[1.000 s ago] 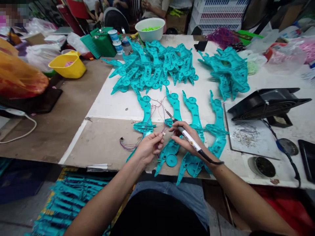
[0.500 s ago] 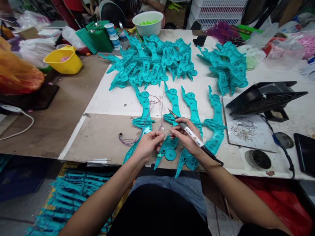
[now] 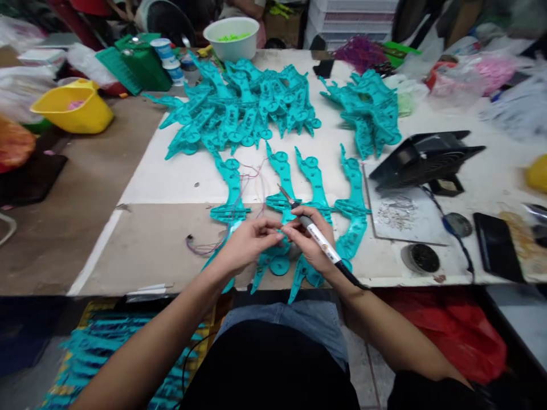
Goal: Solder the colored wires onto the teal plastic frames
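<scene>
My right hand (image 3: 314,236) is closed around a soldering iron (image 3: 323,245) with a white and black handle, its metal tip pointing up and left. The thumb and forefinger of that hand meet the fingertips of my left hand (image 3: 250,242). My left hand is pinched on thin wires; their ends are hidden between the fingers. Red and blue wires (image 3: 257,169) loop over the table towards it, and a small dark connector (image 3: 189,237) lies to its left. Under both hands lies a teal plastic part (image 3: 282,171), beside another teal part (image 3: 232,182) to the left.
More teal parts (image 3: 354,182) lie to the right, with a large pile (image 3: 252,105) behind. A black fan (image 3: 423,159) stands by a white board (image 3: 384,230) with metal scraps. A round tin (image 3: 421,259) and a black phone-like slab (image 3: 498,247) sit at the right.
The view has shifted to the right. My hands have come closer, fingertips now meeting. The small green board seen below my left hand is now out of sight.
</scene>
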Available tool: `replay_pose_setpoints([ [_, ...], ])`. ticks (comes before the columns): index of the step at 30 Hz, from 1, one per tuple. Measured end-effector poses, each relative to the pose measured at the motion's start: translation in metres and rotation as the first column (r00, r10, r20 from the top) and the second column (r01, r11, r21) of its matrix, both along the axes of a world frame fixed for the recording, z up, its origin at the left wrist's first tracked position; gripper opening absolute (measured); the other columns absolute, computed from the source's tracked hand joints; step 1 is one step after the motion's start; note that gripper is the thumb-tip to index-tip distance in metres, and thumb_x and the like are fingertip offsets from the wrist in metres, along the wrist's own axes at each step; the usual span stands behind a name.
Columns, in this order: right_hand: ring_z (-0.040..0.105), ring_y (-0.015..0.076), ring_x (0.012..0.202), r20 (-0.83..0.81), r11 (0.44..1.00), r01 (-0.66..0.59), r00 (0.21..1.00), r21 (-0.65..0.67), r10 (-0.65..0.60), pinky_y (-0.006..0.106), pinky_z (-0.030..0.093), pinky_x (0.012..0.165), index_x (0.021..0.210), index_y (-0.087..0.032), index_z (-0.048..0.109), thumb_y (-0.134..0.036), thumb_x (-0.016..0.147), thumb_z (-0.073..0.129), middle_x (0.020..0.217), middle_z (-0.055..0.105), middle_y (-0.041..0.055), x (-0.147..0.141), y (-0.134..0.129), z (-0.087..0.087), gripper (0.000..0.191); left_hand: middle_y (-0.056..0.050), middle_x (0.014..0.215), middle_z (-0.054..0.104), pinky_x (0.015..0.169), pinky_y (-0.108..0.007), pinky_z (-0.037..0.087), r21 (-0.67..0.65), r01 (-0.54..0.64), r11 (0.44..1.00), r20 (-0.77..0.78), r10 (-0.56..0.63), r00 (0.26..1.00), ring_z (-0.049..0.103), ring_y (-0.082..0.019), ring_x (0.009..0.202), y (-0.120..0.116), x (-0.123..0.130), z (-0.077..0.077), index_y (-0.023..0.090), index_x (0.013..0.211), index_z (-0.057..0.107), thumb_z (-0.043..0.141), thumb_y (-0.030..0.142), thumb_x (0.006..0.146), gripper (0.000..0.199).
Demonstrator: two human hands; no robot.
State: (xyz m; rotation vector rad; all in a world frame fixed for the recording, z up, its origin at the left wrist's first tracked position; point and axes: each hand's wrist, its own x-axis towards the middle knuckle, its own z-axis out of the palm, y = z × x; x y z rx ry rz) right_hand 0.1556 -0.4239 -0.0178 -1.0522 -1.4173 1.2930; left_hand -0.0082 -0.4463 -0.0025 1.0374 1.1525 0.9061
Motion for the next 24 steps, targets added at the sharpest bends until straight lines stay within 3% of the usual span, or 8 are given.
replay_pose_setpoints([
  [6, 0.064, 0.016, 0.073, 0.09, 0.999, 0.025, 0.996, 0.036, -0.028, 0.028, 0.054, 0.068, 0.104, -0.026, 0.061, -0.036, 0.08, 0.067, 0.083, 0.067, -0.0005, 0.012, -0.018, -0.006, 0.027, -0.002, 0.063, 0.061, 0.051, -0.022, 0.04, -0.044, 0.064, 0.997, -0.293, -0.074, 0.953, 0.052, -0.013, 0.054, -0.001, 0.0, -0.003, 0.016, 0.074, 0.068, 0.071, 0.038, 0.072, 0.022],
  [9, 0.065, 0.0173, 0.084, 0.196, 0.968, 0.16, 0.961, 0.192, -0.198, 0.03, 0.053, 0.078, 0.103, -0.025, 0.066, -0.039, 0.086, 0.06, 0.097, 0.069, 0.0018, 0.045, -0.024, -0.001, 0.022, 0.001, 0.057, 0.055, 0.046, -0.02, 0.034, -0.016, 0.055, 0.998, -0.387, -0.057, 0.92, 0.044, -0.011, 0.05, -0.002, -0.002, 0.001, 0.018, 0.07, 0.067, 0.072, 0.04, 0.071, 0.023],
  [11, 0.065, 0.0185, 0.09, 0.28, 0.887, 0.304, 0.869, 0.348, -0.408, 0.032, 0.052, 0.084, 0.107, -0.024, 0.068, -0.038, 0.09, 0.056, 0.103, 0.07, 0.0039, 0.082, -0.024, 0.004, 0.025, 0.001, 0.055, 0.052, 0.044, -0.02, 0.03, -0.009, 0.012, 1.0, -0.435, -0.014, 0.9, 0.04, -0.011, 0.048, -0.002, -0.005, 0.0, 0.018, 0.068, 0.066, 0.073, 0.041, 0.069, 0.025],
  [14, 0.066, 0.0208, 0.089, 0.376, 0.699, 0.442, 0.617, 0.562, -0.692, 0.034, 0.052, 0.084, 0.103, -0.02, 0.071, -0.034, 0.09, 0.055, 0.097, 0.072, 0.007, 0.147, -0.018, 0.005, 0.025, 0.0, 0.06, 0.054, 0.048, -0.021, 0.032, -0.007, -0.001, 1.0, -0.45, -0.002, 0.893, 0.044, -0.013, 0.054, -0.004, -0.008, -0.01, 0.018, 0.07, 0.065, 0.071, 0.046, 0.069, 0.029],
  [17, 0.068, 0.0212, 0.082, 0.375, 0.575, 0.488, 0.45, 0.657, -0.811, 0.035, 0.053, 0.081, 0.092, -0.019, 0.074, -0.031, 0.087, 0.057, 0.088, 0.074, 0.0061, 0.197, -0.006, -0.002, 0.022, -0.002, 0.07, 0.06, 0.057, -0.023, 0.038, -0.025, 0.011, 1.0, -0.46, -0.021, 0.888, 0.05, -0.016, 0.065, -0.008, -0.009, -0.024, 0.018, 0.075, 0.064, 0.067, 0.05, 0.071, 0.032],
  [20, 0.068, 0.0207, 0.081, 0.395, 0.577, 0.467, 0.435, 0.67, -0.81, 0.034, 0.053, 0.081, 0.089, -0.019, 0.075, -0.029, 0.085, 0.058, 0.086, 0.074, 0.005, 0.22, 0.004, -0.011, 0.02, -0.001, 0.073, 0.06, 0.061, -0.023, 0.039, -0.041, -0.015, 0.999, -0.484, -0.006, 0.875, 0.05, -0.016, 0.068, -0.011, -0.006, -0.032, 0.018, 0.077, 0.064, 0.064, 0.051, 0.072, 0.034],
  [24, 0.068, 0.021, 0.083, 0.412, 0.604, 0.445, 0.457, 0.661, -0.788, 0.034, 0.053, 0.082, 0.089, -0.019, 0.076, -0.03, 0.085, 0.058, 0.087, 0.075, 0.0053, 0.225, 0.012, -0.018, 0.021, -0.001, 0.071, 0.058, 0.06, -0.023, 0.038, -0.057, -0.074, 0.996, -0.464, 0.039, 0.885, 0.048, -0.015, 0.067, -0.012, 0.0, -0.032, 0.017, 0.076, 0.064, 0.066, 0.051, 0.068, 0.035],
])
